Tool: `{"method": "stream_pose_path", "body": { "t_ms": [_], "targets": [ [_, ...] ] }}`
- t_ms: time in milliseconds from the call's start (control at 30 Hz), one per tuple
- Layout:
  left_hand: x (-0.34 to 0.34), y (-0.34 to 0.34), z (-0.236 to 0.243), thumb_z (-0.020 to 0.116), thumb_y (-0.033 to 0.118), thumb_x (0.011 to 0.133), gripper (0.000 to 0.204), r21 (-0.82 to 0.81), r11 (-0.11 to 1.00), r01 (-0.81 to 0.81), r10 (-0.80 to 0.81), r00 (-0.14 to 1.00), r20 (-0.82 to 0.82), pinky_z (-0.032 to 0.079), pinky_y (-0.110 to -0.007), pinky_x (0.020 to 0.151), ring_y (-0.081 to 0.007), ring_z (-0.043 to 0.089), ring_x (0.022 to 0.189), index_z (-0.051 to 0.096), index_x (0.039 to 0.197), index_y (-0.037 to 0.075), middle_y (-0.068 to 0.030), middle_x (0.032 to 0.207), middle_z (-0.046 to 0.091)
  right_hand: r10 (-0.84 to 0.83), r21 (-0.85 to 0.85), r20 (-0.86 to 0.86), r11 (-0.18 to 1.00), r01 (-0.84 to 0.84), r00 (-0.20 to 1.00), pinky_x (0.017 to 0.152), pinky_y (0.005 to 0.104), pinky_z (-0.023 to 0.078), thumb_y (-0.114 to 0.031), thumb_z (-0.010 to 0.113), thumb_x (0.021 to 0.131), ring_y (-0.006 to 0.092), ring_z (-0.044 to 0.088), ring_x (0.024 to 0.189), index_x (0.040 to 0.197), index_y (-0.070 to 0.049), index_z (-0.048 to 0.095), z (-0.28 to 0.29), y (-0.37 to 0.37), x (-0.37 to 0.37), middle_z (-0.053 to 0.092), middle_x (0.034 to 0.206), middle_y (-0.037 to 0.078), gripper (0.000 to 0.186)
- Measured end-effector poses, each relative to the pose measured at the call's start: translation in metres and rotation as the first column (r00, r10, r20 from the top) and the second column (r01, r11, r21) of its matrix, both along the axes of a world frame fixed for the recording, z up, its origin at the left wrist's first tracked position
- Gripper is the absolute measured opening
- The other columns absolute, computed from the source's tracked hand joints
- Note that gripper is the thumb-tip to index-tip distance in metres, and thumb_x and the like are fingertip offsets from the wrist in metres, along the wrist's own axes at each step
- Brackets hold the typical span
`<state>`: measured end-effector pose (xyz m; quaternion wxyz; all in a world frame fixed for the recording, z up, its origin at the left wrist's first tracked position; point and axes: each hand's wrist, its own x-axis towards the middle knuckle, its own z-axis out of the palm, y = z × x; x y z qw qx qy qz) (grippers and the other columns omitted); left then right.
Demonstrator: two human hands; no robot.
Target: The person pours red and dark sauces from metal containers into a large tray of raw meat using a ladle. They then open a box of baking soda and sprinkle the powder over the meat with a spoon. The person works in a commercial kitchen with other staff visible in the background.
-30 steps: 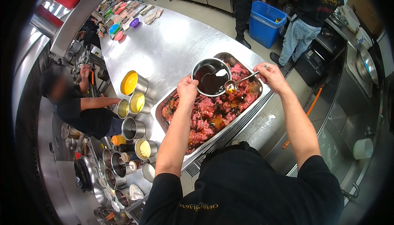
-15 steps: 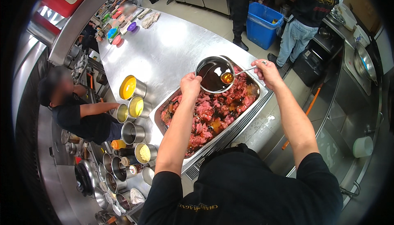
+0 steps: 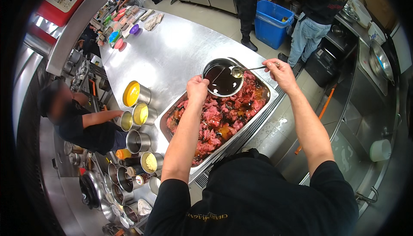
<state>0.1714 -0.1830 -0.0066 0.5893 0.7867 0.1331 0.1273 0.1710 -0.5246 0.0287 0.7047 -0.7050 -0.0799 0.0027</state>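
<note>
My left hand [image 3: 197,89] grips the rim of a round metal pot [image 3: 223,94] with dark brown liquid [image 3: 220,77] in it. The pot is held over the far part of a deep steel pan [image 3: 270,100]. Raw pink meat pieces [image 3: 215,112] fill the pan, wet with dark sauce in places. In my right hand [image 3: 280,74] is the handle of a metal spoon [image 3: 237,71]. Its shiny bowl hangs above the liquid near the pot's right side; what it carries, if anything, is hard to make out.
Left of the pan stand metal pots with yellow-orange liquid [image 3: 131,93], yellow liquid [image 3: 140,114] and chopped pale-yellow bits [image 3: 151,162]. A co-worker [image 3: 81,117] reaches toward these pots. Beyond the steel table [image 3: 172,36] are a blue bin [image 3: 271,24] and more people.
The spoon has risen and shifted slightly left toward the pot's far rim. Amber liquid that showed in its bowl no longer does. The pot has moved slightly left in view.
</note>
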Motion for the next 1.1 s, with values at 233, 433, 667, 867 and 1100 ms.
{"method": "stream_pose_path", "body": {
  "t_ms": [233, 433, 667, 867, 1100],
  "targets": [
    [0.001, -0.006, 0.012, 0.067, 0.010, 0.076, 0.022, 0.053, 0.999, 0.003, 0.005, 0.989, -0.150, 0.046, -0.035, 0.061, -0.0157, 0.053, 0.060, 0.053, 0.061, 0.003, -0.0053, 0.062, 0.059, -0.018, 0.147, -0.258, 0.987, 0.058, 0.966, 0.047, 0.0206, 0.035, -0.022, 0.060, 0.100, 0.0048, 0.047, 0.053, 0.102, -0.003, 0.068, -0.018, 0.012, 0.000, 0.063, 0.074, 0.002, 0.021],
    [0.000, 0.001, 0.012, 0.066, 0.010, 0.077, 0.022, 0.055, 0.998, -0.009, 0.015, 0.993, -0.118, 0.046, -0.035, 0.062, -0.0156, 0.053, 0.060, 0.053, 0.061, 0.003, -0.0051, 0.062, 0.059, -0.080, 0.122, -0.221, 0.987, 0.109, 0.972, 0.048, 0.0188, 0.034, -0.022, 0.061, 0.099, 0.0036, 0.044, 0.054, 0.100, -0.005, 0.069, -0.006, -0.023, -0.005, 0.060, 0.073, -0.001, 0.019],
    [-0.001, 0.004, 0.012, 0.066, 0.010, 0.076, 0.020, 0.071, 0.997, -0.031, 0.036, 0.997, -0.074, 0.046, -0.035, 0.061, -0.0157, 0.053, 0.060, 0.053, 0.063, 0.002, -0.0052, 0.063, 0.060, -0.010, 0.016, 0.009, 1.000, 0.010, 1.000, 0.054, 0.0194, 0.038, -0.026, 0.061, 0.102, 0.0032, 0.046, 0.061, 0.109, -0.005, 0.071, 0.011, 0.001, -0.003, 0.065, 0.079, -0.001, 0.025],
    [0.000, 0.003, 0.019, 0.066, 0.009, 0.076, 0.020, 0.076, 0.997, -0.019, 0.030, 0.990, -0.138, 0.044, -0.036, 0.058, -0.0160, 0.051, 0.058, 0.052, 0.062, 0.004, -0.0050, 0.061, 0.058, -0.009, 0.052, -0.201, 0.998, 0.020, 0.980, 0.051, 0.0201, 0.037, -0.026, 0.061, 0.100, 0.0044, 0.047, 0.056, 0.103, -0.004, 0.070, -0.010, 0.027, 0.003, 0.064, 0.077, 0.001, 0.023],
    [-0.005, 0.009, 0.023, 0.067, 0.010, 0.078, 0.020, 0.085, 0.996, -0.017, 0.031, 0.986, -0.165, 0.045, -0.035, 0.060, -0.0160, 0.053, 0.060, 0.054, 0.064, 0.004, -0.0051, 0.062, 0.059, -0.057, 0.088, -0.154, 0.994, 0.071, 0.986, 0.050, 0.0193, 0.034, -0.027, 0.062, 0.100, 0.0037, 0.043, 0.056, 0.103, -0.003, 0.069, -0.003, -0.020, 0.000, 0.061, 0.075, 0.000, 0.025]
  ]
}}
